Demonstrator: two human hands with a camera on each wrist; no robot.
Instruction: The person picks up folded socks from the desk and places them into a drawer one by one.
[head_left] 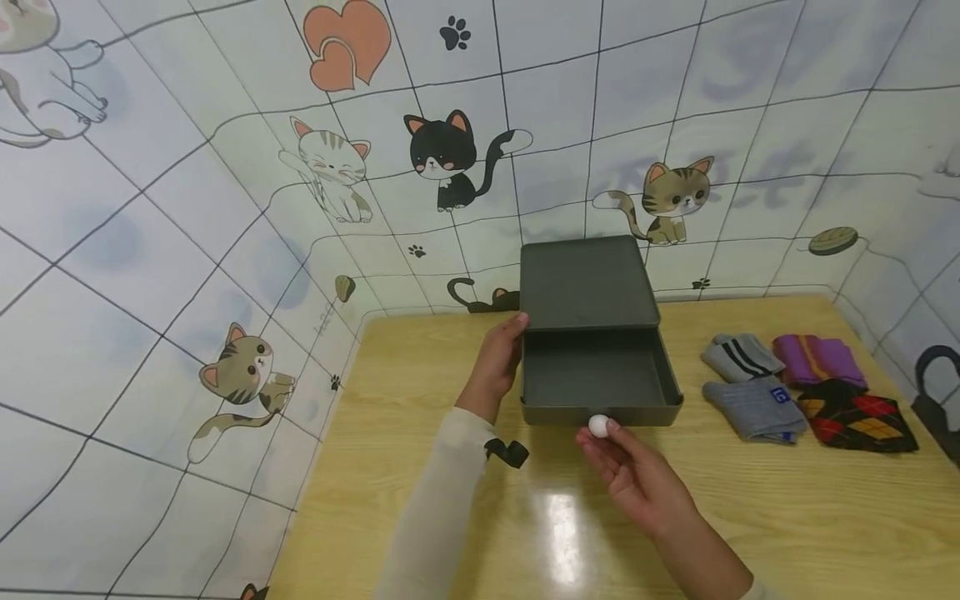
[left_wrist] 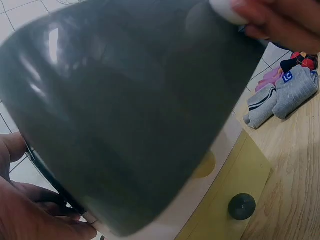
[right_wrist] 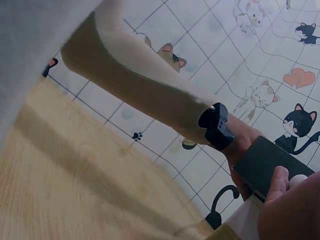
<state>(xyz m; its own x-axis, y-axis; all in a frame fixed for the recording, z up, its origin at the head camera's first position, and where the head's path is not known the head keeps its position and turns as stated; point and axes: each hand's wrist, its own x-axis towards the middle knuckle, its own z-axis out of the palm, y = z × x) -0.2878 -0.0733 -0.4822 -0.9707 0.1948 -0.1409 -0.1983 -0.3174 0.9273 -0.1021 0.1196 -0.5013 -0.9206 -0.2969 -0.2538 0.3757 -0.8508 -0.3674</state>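
Observation:
A dark grey drawer (head_left: 592, 367) juts from the top of a small drawer cabinet (head_left: 588, 283) and shows a bare inside. The drawer's round white knob (head_left: 598, 426) sits between the thumb and fingers of my right hand (head_left: 641, 483), which pinches it. My left hand (head_left: 498, 358) holds the cabinet's left side, thumb near the top edge. In the left wrist view the drawer's dark underside (left_wrist: 130, 115) fills the middle, and that hand's fingertips (left_wrist: 75, 222) meet the cabinet's side. Below is a yellow drawer front (left_wrist: 225, 185) with a dark knob (left_wrist: 242, 206).
To the right of the cabinet lie folded socks: a striped grey pair (head_left: 741, 358), a plain grey pair (head_left: 756, 408), a purple pair (head_left: 819, 360) and an argyle pair (head_left: 858, 417). A cat-patterned wall (head_left: 555, 192) stands behind the wooden table (head_left: 397, 375). A dark object (head_left: 937, 400) is at the right edge.

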